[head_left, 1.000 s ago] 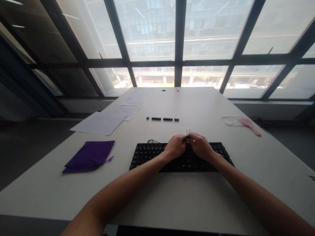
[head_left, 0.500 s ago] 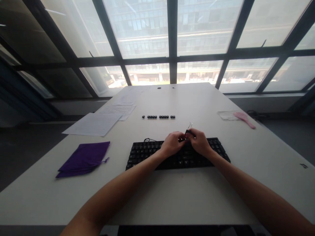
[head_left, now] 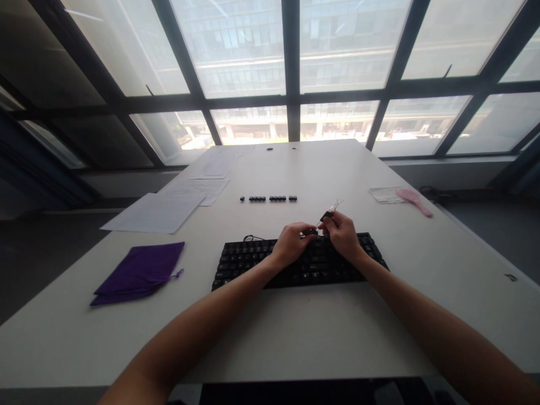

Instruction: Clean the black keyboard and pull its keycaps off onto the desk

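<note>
a purple cloth pouch [head_left: 137,274] lies flat on the left of the white worktop [head_left: 320,332], its drawstring [head_left: 178,274] poking out to the right. beyond it are sheets of paper [head_left: 154,214], some overlapping. over on the right, a pink long-handled object [head_left: 411,199] rests partly on a pale, flat packet [head_left: 382,195]. windows [head_left: 228,50] in dark frames [head_left: 292,73] rise past the far edge, with a bluish curtain [head_left: 27,163] at far left.

Likely office: long white table [head_left: 337,174], papers [head_left: 154,214], keyboard [head_left: 242,260], dark-framed windows [head_left: 292,62] facing building [head_left: 240,42].
</note>
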Available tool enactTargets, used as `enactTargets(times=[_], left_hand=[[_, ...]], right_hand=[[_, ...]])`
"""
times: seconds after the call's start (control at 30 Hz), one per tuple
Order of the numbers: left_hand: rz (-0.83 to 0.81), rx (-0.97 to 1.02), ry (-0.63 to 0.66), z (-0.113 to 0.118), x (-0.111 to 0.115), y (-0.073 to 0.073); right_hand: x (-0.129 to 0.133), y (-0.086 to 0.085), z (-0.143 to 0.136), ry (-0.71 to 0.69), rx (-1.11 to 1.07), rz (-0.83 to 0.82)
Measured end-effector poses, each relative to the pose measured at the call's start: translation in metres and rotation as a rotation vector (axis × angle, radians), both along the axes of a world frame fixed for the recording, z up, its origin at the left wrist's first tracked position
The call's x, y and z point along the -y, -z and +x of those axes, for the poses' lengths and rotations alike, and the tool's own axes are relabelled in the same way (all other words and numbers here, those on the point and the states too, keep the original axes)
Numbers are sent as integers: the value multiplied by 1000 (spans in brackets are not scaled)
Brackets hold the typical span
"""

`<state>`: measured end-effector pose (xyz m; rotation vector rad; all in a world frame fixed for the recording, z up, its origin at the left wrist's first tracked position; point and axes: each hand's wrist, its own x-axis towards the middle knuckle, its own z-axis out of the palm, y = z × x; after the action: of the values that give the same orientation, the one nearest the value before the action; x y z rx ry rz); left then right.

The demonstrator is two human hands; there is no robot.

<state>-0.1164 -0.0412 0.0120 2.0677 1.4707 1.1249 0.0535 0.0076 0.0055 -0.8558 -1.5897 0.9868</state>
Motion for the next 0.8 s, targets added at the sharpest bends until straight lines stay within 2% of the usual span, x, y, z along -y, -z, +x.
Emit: enactTargets(times=[0.43,0.6,0.8], left_hand=[[54,72,-9,2,2,-4],[77,36,8,3,5,-7],[117,22,6,5,7,-5]], right_hand=[[11,-2,-2,25,94,98],[14,-5,-2,34,163,179],[13,-5,-2,46,150,118]])
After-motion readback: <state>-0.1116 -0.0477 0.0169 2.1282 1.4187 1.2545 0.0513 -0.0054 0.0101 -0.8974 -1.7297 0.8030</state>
